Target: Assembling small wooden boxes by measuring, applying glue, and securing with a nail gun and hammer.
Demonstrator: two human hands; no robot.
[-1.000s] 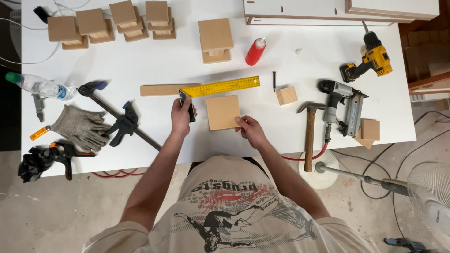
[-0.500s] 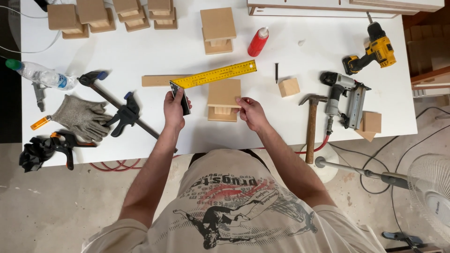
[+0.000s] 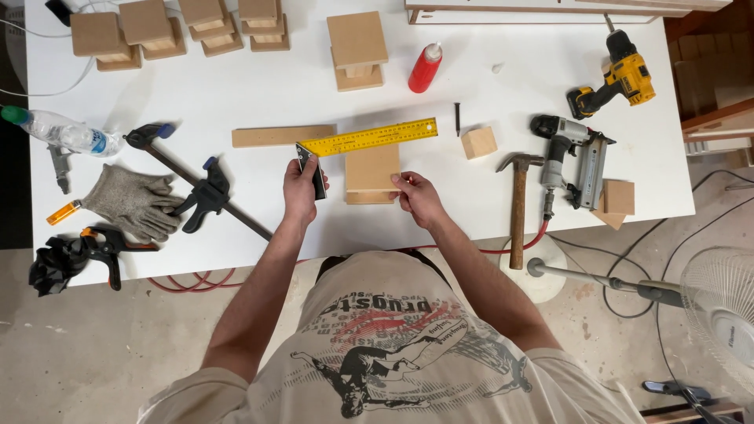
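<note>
A yellow square [image 3: 365, 141] is gripped by its dark handle in the left hand [image 3: 302, 184], its blade laid across the far edge of a small wooden box [image 3: 372, 174] near the table's [image 3: 236, 94] front edge. The box is pinched at its right corner by the right hand [image 3: 416, 196]. It is judged light, stiff and best held by its sides.

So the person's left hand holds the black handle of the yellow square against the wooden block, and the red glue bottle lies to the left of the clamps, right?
Not quite. The head view shows the red glue bottle lying further up the white table, near the stacked wooden piece, to the right of the black clamps. The left hand does hold the yellow square against the wooden block.
</note>
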